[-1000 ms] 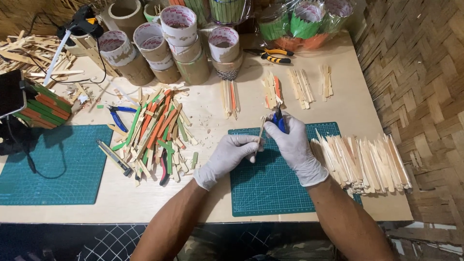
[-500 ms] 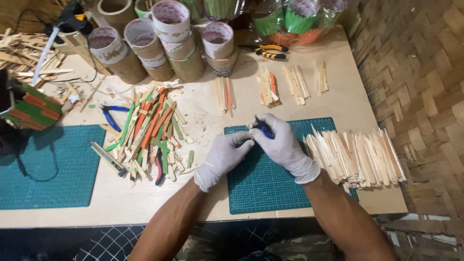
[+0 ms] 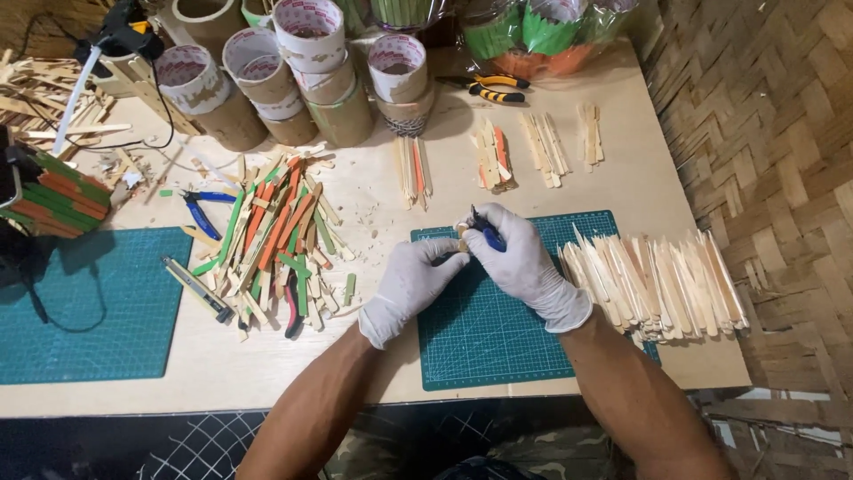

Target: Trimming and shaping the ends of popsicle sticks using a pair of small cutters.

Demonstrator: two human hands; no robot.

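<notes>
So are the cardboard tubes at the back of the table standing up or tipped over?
Upright. The cardboard tubes stand on end, round open mouths facing up; some are stacked on others.

The pale wooden worktop (image 3: 373, 373) carries two green cutting mats (image 3: 498, 338), heaps of wooden sticks (image 3: 657, 284) and cardboard tubes (image 3: 306, 53).

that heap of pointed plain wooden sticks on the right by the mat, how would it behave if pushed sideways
The heap of plain sticks would probably slide and scatter, since they lie loose and overlapping. Each looks thin, flat and light, so unlikely to roll. Near the table edge, some might drop off.
</notes>
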